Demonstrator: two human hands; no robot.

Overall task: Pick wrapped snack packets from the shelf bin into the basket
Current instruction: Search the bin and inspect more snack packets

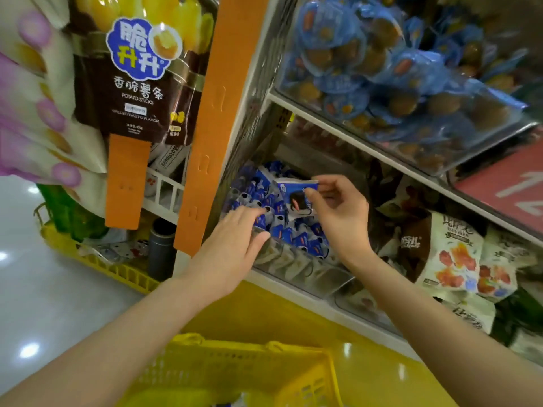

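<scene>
I stood at a shop shelf (320,298) of white racks, with a glossy pale floor (44,289) off to my left. The wrapped snack packets (293,235), blue and white, lay heaped in a clear shelf bin (293,268) on the lower rack, right in front of me. My right hand (338,212) pinched one packet (295,195) by its upper corner between thumb and fingers, holding it raised just above the heap. My left hand (232,248) reached over the bin's front left corner, its fingertips (258,217) touching the packets there; whether they had closed round one I could not tell. Below my forearms sat the yellow basket (223,345), well apart from the held packet, with a scrap of wrapper showing at its bottom edge. An orange strip (211,113) ran down the upright just left of the bin, and beyond it hung a brown bag of potato sticks (132,77). On the rack above, another clear bin (484,133) was piled with round snacks in blue wrappers (382,69). To the right of my bin leaned pale bags printed with red fruit (452,254), under a red sign (499,183). A second yellow basket (97,261) stood on the floor to the left, beside a grey cylinder (161,245)
</scene>
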